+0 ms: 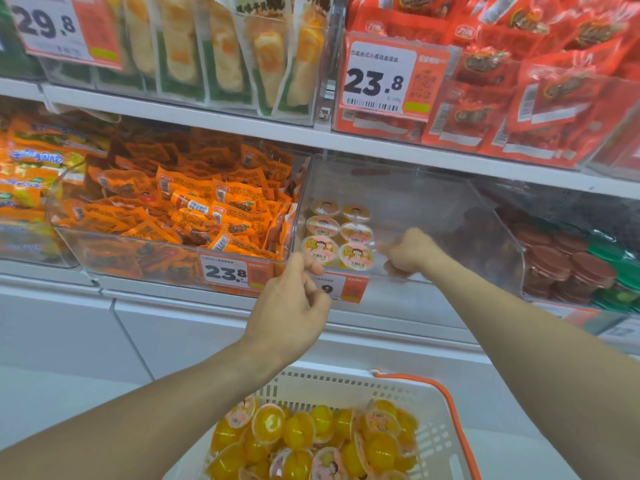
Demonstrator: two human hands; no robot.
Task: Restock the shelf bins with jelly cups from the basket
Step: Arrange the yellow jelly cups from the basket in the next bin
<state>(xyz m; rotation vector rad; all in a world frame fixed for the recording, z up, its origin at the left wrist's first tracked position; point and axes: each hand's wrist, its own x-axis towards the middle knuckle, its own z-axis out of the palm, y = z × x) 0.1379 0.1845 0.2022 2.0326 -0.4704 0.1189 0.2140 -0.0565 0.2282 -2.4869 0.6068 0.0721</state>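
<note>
A clear bin (415,202) on the middle shelf holds several jelly cups (341,233), lids up, in two rows at its left side. My left hand (291,306) is at the bin's front left corner. Its thumb and forefinger pinch the front rim, and the other fingers curl in front of the price tag (346,289). My right hand (412,252) reaches over the front wall into the bin, just right of the cups. It is curled into a fist and blurred, with no cup showing in it. Below, a white basket (436,441) with an orange handle holds many yellow jelly cups (311,438).
A bin of orange snack packets (180,216) stands directly left. To the right, a bin holds red and green round packs (571,268). The shelf above carries red packets (519,81) and pale snack packs (221,53). White cabinet fronts (194,327) run below the shelf.
</note>
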